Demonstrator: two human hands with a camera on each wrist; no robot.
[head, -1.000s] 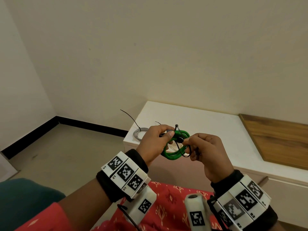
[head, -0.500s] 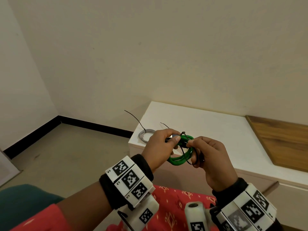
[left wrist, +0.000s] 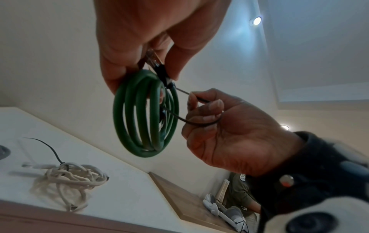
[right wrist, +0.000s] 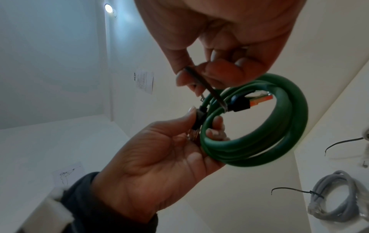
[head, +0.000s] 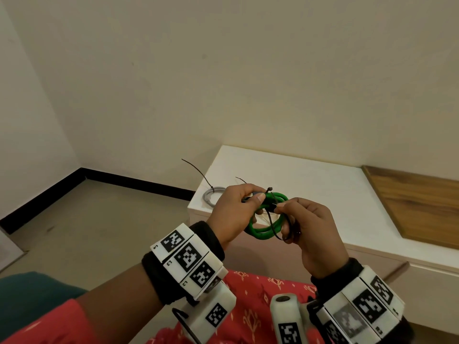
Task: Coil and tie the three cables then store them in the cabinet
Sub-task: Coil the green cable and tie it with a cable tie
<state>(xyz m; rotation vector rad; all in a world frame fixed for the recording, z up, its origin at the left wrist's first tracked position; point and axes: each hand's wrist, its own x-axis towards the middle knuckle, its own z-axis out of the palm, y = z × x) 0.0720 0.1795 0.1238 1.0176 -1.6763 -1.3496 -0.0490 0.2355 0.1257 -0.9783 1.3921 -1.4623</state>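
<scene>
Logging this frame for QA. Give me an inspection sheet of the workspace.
Surface: white cabinet top, wood panel at its right.
Job's things: green cable coiled, held in the air; black zip tie looped round it.
Clutter: nothing seen.
Grippers: left hand grips the green coil; right hand pinches the zip tie's tail.
Cables: grey cable and white cable lie tied on the top.
Surroundings: bare cream walls, black skirting.
</scene>
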